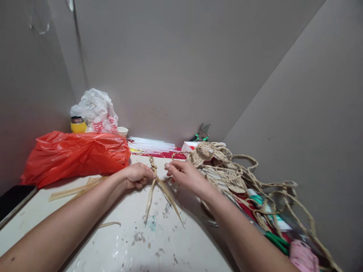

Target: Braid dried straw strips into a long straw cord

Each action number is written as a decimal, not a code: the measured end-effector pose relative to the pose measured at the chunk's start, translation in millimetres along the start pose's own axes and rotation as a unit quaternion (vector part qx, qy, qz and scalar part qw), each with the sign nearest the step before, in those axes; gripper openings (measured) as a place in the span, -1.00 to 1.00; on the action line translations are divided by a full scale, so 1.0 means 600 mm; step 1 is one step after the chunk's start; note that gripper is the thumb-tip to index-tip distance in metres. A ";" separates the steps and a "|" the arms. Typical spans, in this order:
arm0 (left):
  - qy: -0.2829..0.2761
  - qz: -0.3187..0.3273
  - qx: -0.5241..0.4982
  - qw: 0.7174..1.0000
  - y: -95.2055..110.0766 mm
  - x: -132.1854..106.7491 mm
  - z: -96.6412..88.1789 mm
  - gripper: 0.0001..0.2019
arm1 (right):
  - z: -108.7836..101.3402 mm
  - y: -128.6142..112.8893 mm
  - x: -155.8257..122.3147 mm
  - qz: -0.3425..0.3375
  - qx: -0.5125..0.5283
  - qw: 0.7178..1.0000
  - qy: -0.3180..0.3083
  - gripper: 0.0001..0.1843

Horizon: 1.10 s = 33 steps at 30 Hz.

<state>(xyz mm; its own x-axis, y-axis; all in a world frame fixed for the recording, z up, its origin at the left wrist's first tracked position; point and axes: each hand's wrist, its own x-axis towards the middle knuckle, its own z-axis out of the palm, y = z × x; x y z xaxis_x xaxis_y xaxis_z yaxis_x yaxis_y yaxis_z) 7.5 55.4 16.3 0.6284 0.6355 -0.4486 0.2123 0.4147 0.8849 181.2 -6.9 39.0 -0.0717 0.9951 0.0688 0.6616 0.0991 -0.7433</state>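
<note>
A braid of dry straw strips (pixel 154 166) stands between my hands above the white table (pixel 133 241), with its loose ends (pixel 164 196) hanging down and fanning out. My left hand (pixel 138 175) is closed on the braid from the left, fingers curled round the strips. My right hand (pixel 183 173) pinches a strip from the right, fingertips close to the braid. Both forearms reach in from the bottom of the view.
A red plastic bag (pixel 76 155) lies at the left, with a white bag (pixel 96 111), a yellow jar (pixel 78 125) and a paper cup (pixel 122 131) behind it. A heap of braided straw rope (pixel 227 166) covers the right side. Green-handled pliers (pixel 200 135) and clear sticks (pixel 151 144) lie by the wall.
</note>
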 end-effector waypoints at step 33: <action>0.122 0.026 0.464 0.877 0.074 -0.028 -0.007 -0.88 | 0.053 0.028 0.030 0.120 0.253 0.943 -0.182 -0.73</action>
<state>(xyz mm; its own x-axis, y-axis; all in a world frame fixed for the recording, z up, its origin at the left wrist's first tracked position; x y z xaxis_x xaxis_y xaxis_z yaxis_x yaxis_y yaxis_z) 3.6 65.9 62.7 0.5003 0.8052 -0.3184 0.7771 -0.2554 0.5752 167.4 12.2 6.6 -0.2770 0.9108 -0.3060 0.2572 -0.2365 -0.9369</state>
